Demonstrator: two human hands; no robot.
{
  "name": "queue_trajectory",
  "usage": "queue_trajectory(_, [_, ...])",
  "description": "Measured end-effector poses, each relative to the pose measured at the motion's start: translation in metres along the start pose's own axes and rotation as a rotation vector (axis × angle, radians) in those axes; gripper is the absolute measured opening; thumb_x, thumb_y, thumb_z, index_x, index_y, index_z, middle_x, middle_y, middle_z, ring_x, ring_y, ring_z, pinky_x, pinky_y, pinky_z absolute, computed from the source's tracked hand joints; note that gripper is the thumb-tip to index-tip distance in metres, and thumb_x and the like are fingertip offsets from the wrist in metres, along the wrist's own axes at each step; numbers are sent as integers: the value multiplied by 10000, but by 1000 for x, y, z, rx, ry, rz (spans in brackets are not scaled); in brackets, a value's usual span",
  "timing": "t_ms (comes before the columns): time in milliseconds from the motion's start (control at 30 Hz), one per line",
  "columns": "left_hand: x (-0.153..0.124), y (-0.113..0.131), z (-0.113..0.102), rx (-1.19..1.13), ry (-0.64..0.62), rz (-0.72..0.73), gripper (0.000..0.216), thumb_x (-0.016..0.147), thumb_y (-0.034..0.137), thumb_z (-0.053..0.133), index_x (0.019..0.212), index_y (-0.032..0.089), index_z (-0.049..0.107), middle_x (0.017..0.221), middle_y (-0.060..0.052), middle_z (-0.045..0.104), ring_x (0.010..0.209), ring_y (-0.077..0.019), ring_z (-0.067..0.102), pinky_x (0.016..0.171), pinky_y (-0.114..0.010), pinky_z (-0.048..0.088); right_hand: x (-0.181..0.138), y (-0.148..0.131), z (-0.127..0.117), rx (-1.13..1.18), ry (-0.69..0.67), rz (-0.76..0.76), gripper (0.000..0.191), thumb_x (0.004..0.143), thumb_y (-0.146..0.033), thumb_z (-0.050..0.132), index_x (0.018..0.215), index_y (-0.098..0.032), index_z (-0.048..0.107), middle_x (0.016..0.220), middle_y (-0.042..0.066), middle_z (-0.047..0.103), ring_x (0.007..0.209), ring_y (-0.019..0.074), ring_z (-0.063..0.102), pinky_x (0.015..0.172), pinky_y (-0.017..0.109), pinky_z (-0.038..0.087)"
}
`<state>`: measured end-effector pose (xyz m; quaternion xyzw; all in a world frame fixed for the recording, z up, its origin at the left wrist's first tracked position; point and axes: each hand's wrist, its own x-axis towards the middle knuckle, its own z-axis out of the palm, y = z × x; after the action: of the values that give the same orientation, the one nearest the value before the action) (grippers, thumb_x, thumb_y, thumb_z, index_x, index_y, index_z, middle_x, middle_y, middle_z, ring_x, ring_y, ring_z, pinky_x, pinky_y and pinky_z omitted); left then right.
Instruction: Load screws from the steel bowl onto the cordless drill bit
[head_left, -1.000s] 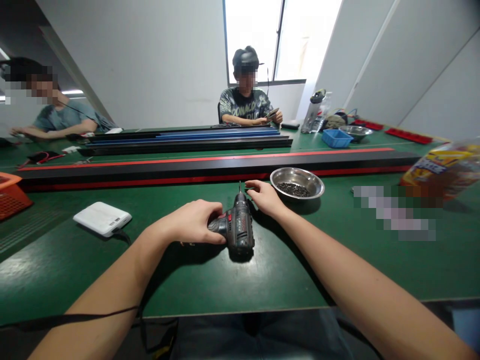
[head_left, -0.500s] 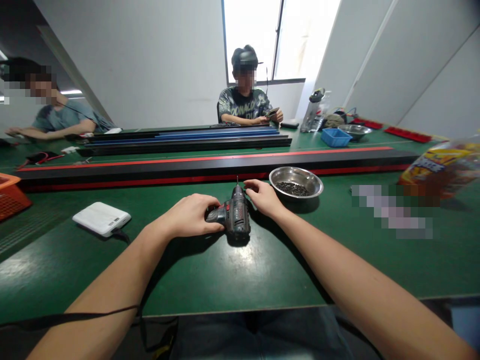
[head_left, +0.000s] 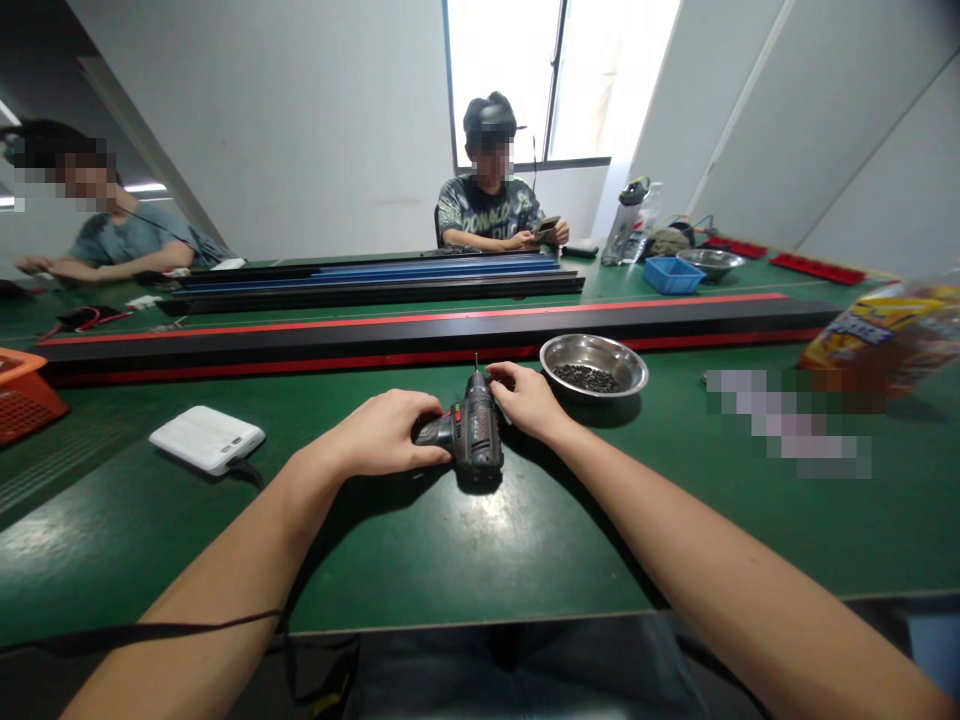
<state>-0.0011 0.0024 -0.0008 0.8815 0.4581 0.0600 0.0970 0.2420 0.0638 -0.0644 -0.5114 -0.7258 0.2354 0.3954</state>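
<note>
A black cordless drill (head_left: 478, 440) with a small red switch lies on its side on the green table (head_left: 525, 560), its thin bit pointing away from me. My left hand (head_left: 390, 432) is closed around its handle from the left. On the other side, my right hand (head_left: 526, 402) rests beside the chuck with fingers bent and a small gap between thumb and forefinger; nothing shows in it. Whether its fingertips touch the drill I cannot tell. Right behind that hand stands a steel bowl (head_left: 634, 385) with many small dark screws (head_left: 589, 378) in it.
A long black and red bar (head_left: 337, 338) crosses the table beyond the drill, with more long profiles (head_left: 420, 275) behind. A white power bank (head_left: 206, 438) and orange basket (head_left: 26, 400) lie left, a snack bag (head_left: 870, 335) right. Two people sit across the table.
The view has shifted very slightly. Both hands and the drill keep their places relative to each other.
</note>
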Motion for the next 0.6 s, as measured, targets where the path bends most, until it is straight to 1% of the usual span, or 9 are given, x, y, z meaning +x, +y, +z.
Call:
queue_trajectory(267, [0,1,1,7,3,5,401,831,567,730,1029,221,689,932,-32,729,822,-221,670,695,-299,441,-2,-1,-1,-30,5,-33,314,936,-136,599,1207,-153,757,1214,108,784,1107,238,742,1034,364,544])
queue_trajectory(367, [0,1,1,18,1,-1,413,828,567,728,1050,221,689,961,-38,736,837,-229,677,698,-305,455,-4,-6,-4,-88,24,-87,323,923,-123,600,1206,-161,754,1225,113,778,1124,248,731,1045,379,536])
queue_trajectory(500, [-1,3,1,48,2,-9,413,833,552,719,1092,231,693,1011,-48,749,887,-249,697,740,-322,484,-7,-17,-19,-194,144,-259,306,939,-145,564,1184,-177,745,1192,102,775,1113,256,702,1039,401,519])
queue_trajectory(567, [-2,4,1,62,2,-13,411,831,536,717,1115,240,694,1040,-51,755,919,-260,707,767,-332,495,-7,-21,-30,-267,227,-303,287,950,-155,524,1132,-176,745,1118,106,777,1057,266,687,989,410,520])
queue_trajectory(600, [-2,4,0,65,-1,-14,410,828,526,719,1124,244,695,1051,-52,756,932,-263,709,777,-334,499,-6,-23,-36,-308,270,-302,272,957,-170,515,1107,-173,741,1106,116,773,1044,274,678,980,417,513])
